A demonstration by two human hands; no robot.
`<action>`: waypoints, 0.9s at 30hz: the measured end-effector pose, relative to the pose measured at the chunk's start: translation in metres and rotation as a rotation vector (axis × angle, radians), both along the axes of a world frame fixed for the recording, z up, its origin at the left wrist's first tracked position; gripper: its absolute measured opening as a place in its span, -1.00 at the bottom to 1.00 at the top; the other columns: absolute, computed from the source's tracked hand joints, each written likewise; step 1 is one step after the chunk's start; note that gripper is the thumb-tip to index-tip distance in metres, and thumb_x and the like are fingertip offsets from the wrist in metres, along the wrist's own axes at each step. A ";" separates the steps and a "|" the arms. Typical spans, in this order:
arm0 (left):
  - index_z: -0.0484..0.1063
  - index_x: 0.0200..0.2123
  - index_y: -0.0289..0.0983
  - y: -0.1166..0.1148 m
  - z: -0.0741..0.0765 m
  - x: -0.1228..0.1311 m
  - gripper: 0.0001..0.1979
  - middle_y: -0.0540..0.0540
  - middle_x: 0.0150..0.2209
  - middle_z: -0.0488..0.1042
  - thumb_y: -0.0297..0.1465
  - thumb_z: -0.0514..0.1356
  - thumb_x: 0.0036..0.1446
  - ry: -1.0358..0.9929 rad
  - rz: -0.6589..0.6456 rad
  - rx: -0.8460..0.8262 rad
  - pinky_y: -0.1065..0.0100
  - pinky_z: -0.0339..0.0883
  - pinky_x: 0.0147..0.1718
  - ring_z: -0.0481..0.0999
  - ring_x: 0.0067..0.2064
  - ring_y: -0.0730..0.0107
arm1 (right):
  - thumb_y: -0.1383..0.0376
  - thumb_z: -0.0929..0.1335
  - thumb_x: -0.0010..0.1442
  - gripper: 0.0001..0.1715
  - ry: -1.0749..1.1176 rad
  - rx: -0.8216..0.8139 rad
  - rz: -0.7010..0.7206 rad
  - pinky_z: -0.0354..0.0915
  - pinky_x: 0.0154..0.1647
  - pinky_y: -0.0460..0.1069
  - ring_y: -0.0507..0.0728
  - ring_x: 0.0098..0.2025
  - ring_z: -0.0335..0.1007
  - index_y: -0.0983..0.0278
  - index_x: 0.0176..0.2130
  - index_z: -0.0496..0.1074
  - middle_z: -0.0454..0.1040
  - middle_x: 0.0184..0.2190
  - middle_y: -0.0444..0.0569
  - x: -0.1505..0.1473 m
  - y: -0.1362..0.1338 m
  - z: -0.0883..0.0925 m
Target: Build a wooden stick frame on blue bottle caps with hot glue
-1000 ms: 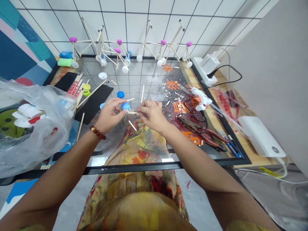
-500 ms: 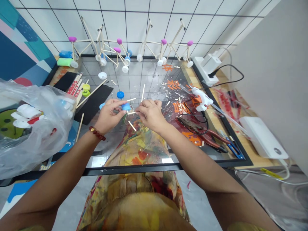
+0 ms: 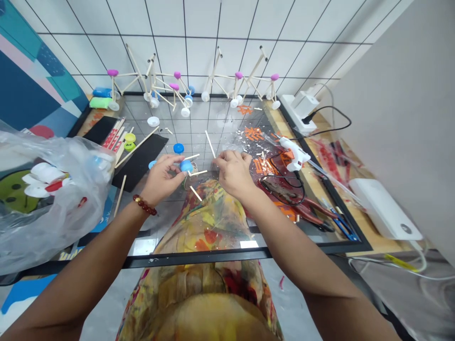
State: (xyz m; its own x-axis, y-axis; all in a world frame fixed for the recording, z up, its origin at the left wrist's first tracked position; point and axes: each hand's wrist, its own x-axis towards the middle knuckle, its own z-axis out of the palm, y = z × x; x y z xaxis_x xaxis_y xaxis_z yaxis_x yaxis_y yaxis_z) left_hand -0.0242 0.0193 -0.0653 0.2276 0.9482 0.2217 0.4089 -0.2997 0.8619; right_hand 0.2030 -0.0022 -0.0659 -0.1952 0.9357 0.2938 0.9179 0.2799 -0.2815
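Note:
My left hand [image 3: 164, 175] pinches a blue bottle cap [image 3: 186, 166] with thin wooden sticks [image 3: 197, 173] fixed to it, held just above the glass table [image 3: 199, 255]. My right hand [image 3: 234, 171] sits to the right of the cap, fingers curled down near a loose wooden stick [image 3: 210, 143] on the glass. What its fingertips grip is hidden. Another blue cap [image 3: 178, 148] lies on the table just beyond my left hand.
Stick-and-cap models [image 3: 167, 87] stand along the back wall. A white glue gun [image 3: 293, 154] with black cord, red pliers [image 3: 313, 210] and scissors lie to the right. A clear plastic bag [image 3: 46, 189] of caps is on the left, beside black foam sheets [image 3: 140, 154].
My right hand let go of the stick end by the cap and shifted right and away, toward the loose stick. The camera tilted a little, so the table shows lower.

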 end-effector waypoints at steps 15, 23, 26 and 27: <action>0.55 -0.08 -0.15 -0.002 0.009 -0.002 -0.71 -0.16 -0.09 0.43 -0.36 0.25 0.09 -0.032 -0.034 -0.106 0.48 0.37 -0.55 0.47 -0.30 0.40 | 0.25 0.32 0.30 -0.78 0.184 -0.113 0.100 0.04 -0.03 0.16 0.23 -0.05 0.33 0.09 -0.08 0.53 0.50 -0.12 0.01 -0.008 -0.004 0.001; 0.49 0.00 -0.14 -0.002 0.008 -0.002 -0.64 -0.18 -0.03 0.42 -0.40 0.24 0.10 -0.036 -0.009 -0.151 0.48 0.42 -0.54 0.49 -0.28 0.39 | 0.34 0.32 0.30 -0.76 0.124 -0.140 -0.025 -0.01 -0.02 0.17 0.23 -0.01 0.31 0.13 -0.08 0.53 0.54 -0.07 0.01 0.006 -0.004 0.023; 0.40 0.10 -0.16 -0.003 0.002 -0.003 -0.55 -0.19 0.01 0.38 -0.43 0.23 0.10 -0.067 0.027 -0.168 0.49 0.43 -0.53 0.49 -0.27 0.42 | 0.37 0.33 0.30 -0.75 0.103 -0.141 -0.010 -0.04 -0.02 0.15 0.21 -0.04 0.31 0.14 -0.09 0.54 0.55 -0.09 -0.01 0.009 0.002 0.030; 0.38 0.11 -0.16 -0.003 0.000 -0.004 -0.54 -0.19 0.01 0.37 -0.43 0.24 0.10 -0.080 0.040 -0.174 0.49 0.44 -0.52 0.49 -0.27 0.43 | 0.38 0.33 0.29 -0.74 0.101 -0.144 0.007 -0.03 -0.02 0.14 0.20 -0.05 0.31 0.13 -0.08 0.54 0.55 -0.09 -0.02 0.008 0.005 0.030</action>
State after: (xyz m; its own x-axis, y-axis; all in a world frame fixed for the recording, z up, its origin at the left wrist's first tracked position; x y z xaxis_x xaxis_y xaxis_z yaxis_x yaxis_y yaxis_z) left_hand -0.0277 0.0164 -0.0651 0.1772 0.9817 0.0694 0.3457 -0.1281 0.9296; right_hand 0.2113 0.0026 -0.0357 -0.1785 0.9683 0.1750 0.8807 0.2365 -0.4103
